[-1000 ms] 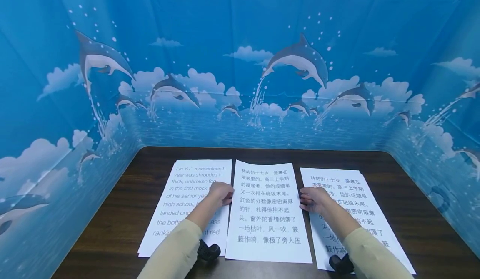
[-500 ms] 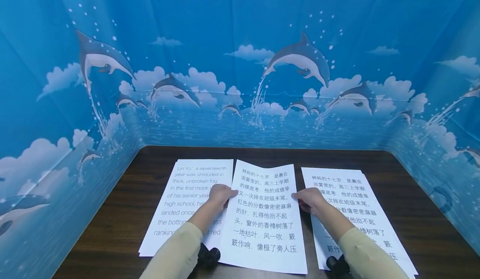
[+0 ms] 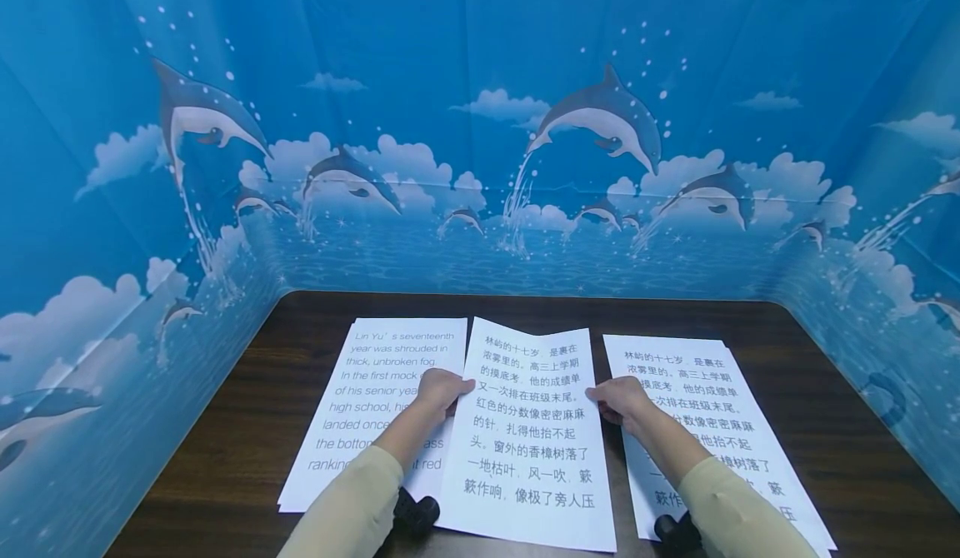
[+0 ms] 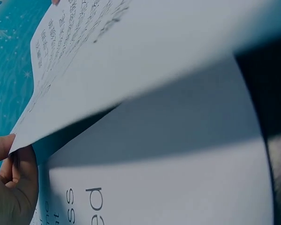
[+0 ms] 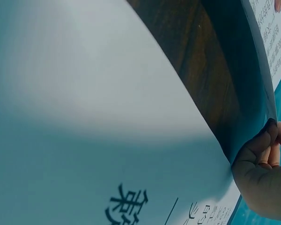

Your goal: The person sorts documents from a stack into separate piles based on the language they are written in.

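Observation:
A white sheet of paper (image 3: 528,450) printed with Chinese text is held up between both hands, its top edge dipping in the middle. My left hand (image 3: 441,393) pinches its left edge, and my right hand (image 3: 624,401) pinches the right edge at about the same height. In the left wrist view the left thumb and fingers (image 4: 24,171) grip the sheet's margin, with the sheet raised over the English page below. The right wrist view shows the right hand (image 5: 262,171) pinching the other edge, the dark tabletop visible beneath it.
At left lies a stack of English-printed sheets (image 3: 337,425), partly under the left forearm. At right a stack of Chinese-printed sheets (image 3: 750,433) lies under the right forearm. The dark wooden table (image 3: 217,441) is enclosed by a blue dolphin-print curtain (image 3: 420,67).
Both hands have taken hold of the middle sheet's edges and raised it. Its lower end has moved toward me and left, and the sheet now bows. Over the last half second it barely moves.

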Demonstrator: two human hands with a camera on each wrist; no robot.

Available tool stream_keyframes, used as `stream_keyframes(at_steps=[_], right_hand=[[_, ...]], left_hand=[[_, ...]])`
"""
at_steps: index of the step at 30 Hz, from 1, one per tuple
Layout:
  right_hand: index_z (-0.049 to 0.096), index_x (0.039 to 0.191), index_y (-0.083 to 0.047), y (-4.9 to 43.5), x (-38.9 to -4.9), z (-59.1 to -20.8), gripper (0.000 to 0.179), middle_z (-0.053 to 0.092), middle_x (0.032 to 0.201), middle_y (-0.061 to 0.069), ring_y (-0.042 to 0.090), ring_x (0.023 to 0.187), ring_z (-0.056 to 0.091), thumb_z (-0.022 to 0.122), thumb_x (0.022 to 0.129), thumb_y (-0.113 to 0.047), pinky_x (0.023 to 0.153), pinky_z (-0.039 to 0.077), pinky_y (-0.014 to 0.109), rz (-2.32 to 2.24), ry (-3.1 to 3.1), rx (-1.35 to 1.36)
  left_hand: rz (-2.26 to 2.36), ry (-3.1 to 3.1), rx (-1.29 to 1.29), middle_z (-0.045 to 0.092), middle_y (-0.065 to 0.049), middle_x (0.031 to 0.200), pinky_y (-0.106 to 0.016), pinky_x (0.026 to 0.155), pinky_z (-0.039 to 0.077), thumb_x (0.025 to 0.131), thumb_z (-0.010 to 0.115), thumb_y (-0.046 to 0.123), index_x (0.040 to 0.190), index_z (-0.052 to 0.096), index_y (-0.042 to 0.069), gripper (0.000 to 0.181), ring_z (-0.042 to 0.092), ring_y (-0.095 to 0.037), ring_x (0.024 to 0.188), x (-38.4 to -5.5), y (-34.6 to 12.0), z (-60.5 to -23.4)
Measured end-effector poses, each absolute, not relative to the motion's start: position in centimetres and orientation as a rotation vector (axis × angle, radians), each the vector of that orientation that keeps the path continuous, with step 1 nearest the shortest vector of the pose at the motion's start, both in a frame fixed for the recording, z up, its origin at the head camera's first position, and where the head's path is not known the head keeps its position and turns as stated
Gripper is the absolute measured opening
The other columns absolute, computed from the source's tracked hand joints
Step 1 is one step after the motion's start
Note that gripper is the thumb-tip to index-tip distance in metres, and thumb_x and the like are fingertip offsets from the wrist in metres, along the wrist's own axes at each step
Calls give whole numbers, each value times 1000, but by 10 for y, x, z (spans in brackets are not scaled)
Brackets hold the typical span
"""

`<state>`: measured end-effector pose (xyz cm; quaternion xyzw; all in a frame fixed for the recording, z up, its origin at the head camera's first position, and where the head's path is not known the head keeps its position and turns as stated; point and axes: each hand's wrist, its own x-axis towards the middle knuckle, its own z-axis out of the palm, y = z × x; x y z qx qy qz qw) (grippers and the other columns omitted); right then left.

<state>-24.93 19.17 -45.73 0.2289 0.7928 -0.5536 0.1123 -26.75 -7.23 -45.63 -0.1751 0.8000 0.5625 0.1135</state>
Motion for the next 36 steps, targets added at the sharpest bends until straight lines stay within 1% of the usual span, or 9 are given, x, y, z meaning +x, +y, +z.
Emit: stream_keyframes(at_steps=[5, 10, 14, 20, 25, 28, 31, 34, 36], right_hand=[[58, 92, 7, 198, -247, -455, 21, 56, 74, 12, 20, 64, 51, 58, 78, -10, 59, 43, 28, -1620, 2327, 680], [58, 95, 5, 207, -246, -450, 24, 56, 76, 10, 19, 64, 50, 56, 80, -14, 60, 42, 28, -1606, 2332, 682], [56, 99, 4, 216, -246, -443, 28, 56, 79, 11, 18, 65, 50, 55, 81, -17, 61, 42, 29, -1597, 2347, 658], [55, 103, 3, 229, -248, -426, 31, 56, 84, 12, 20, 71, 51, 54, 83, -20, 65, 41, 30, -1613, 2332, 668], [53, 106, 4, 242, -249, -413, 32, 57, 85, 13, 20, 72, 53, 55, 83, -18, 66, 42, 30, -1609, 2345, 688], [51, 108, 5, 249, -248, -407, 34, 57, 86, 13, 21, 73, 53, 55, 83, -18, 68, 43, 31, -1610, 2354, 679], [50, 108, 5, 258, -245, -404, 34, 56, 86, 13, 21, 73, 52, 55, 83, -18, 70, 42, 32, -1612, 2362, 663], [51, 106, 6, 268, -242, -401, 32, 56, 84, 12, 20, 72, 52, 54, 84, -18, 67, 42, 31, -1602, 2387, 640], [51, 106, 6, 277, -240, -399, 32, 56, 84, 12, 20, 72, 52, 53, 84, -18, 65, 42, 30, -1594, 2400, 634]], left_hand=[[1650, 2332, -515, 58, -11, 71, -20, 44, 40, 74, 64, 16, 95, 55, -6, 31, 55, -15, 55, -270, -70, -458], [1629, 2335, -522, 57, -9, 69, -20, 43, 37, 74, 65, 19, 88, 58, -1, 26, 50, -13, 52, -274, -64, -454], [1621, 2345, -506, 56, -9, 70, -21, 45, 37, 73, 66, 21, 88, 59, 0, 27, 48, -14, 53, -277, -57, -447], [1646, 2342, -458, 56, -9, 74, -24, 51, 40, 72, 67, 21, 88, 60, 1, 27, 52, -18, 60, -281, -46, -434], [1680, 2312, -397, 56, -9, 77, -26, 56, 42, 73, 67, 21, 88, 60, 2, 24, 53, -20, 66, -284, -35, -423], [1707, 2284, -350, 57, -9, 78, -26, 56, 43, 75, 65, 19, 88, 60, 3, 22, 54, -21, 67, -284, -28, -419], [1720, 2257, -337, 58, -9, 78, -26, 56, 44, 75, 66, 17, 88, 61, 3, 20, 56, -21, 67, -285, -20, -415], [1729, 2241, -316, 59, -8, 77, -26, 55, 45, 74, 66, 16, 88, 61, 3, 20, 57, -20, 67, -284, -10, -411], [1747, 2229, -292, 59, -8, 77, -27, 57, 46, 74, 67, 16, 88, 61, 3, 20, 57, -19, 67, -283, -2, -410]])
